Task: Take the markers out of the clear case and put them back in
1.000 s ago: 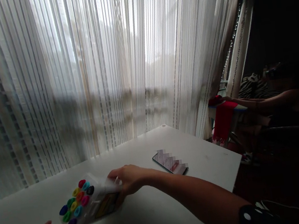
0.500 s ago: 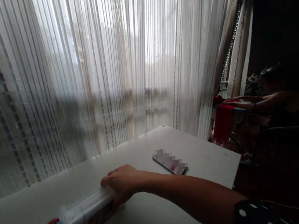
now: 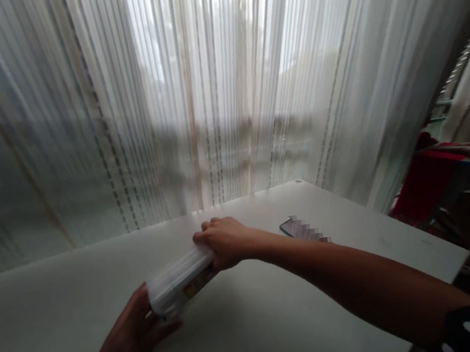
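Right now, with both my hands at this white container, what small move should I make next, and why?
I'd probably close the left hand a little more firmly before easing the right: the right hand grips one end of the white container, while the left has its fingers spread about the other end, and blur hides how securely it holds.

Sheer striped curtains lit by soft daylight, white table below, deep shadow lower right
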`<action>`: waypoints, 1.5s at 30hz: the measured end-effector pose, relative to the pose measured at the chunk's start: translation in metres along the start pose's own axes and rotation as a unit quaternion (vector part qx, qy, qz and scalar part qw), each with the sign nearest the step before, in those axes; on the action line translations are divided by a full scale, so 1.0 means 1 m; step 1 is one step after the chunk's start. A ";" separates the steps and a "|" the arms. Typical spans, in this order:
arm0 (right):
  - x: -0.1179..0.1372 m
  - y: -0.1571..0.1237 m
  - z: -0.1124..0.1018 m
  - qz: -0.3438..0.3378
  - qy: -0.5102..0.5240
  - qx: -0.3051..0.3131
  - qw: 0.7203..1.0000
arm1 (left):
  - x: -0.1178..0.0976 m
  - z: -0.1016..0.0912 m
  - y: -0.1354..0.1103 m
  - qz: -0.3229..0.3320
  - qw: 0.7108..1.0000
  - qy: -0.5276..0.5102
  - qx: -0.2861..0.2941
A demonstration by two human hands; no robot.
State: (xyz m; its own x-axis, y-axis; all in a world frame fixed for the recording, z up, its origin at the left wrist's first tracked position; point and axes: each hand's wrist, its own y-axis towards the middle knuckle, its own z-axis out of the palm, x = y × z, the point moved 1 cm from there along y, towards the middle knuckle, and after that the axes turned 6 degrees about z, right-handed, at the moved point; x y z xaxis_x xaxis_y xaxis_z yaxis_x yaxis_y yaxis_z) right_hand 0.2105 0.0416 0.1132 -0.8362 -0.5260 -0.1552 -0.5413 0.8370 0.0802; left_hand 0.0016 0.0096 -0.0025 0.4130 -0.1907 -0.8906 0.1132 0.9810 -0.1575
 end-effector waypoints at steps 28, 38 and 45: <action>0.013 0.024 -0.041 0.007 -0.094 0.017 0.995 | -0.014 0.000 -0.003 0.050 0.995 0.039 0.076; 0.001 0.022 -0.048 0.023 -0.095 0.039 0.994 | -0.013 -0.012 0.009 0.140 0.964 0.212 0.075; -0.011 0.021 -0.042 0.042 -0.079 0.060 0.994 | -0.031 -0.014 -0.001 0.227 0.829 0.512 0.001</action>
State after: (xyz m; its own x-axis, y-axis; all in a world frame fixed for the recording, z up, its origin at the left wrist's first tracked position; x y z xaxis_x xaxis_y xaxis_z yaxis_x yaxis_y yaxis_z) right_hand 0.2049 0.0582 0.1583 -0.8488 -0.4306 -0.3069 -0.4472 0.8943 -0.0178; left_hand -0.0242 0.0148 0.0192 -0.5696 0.3289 -0.7532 0.1590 0.9432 0.2917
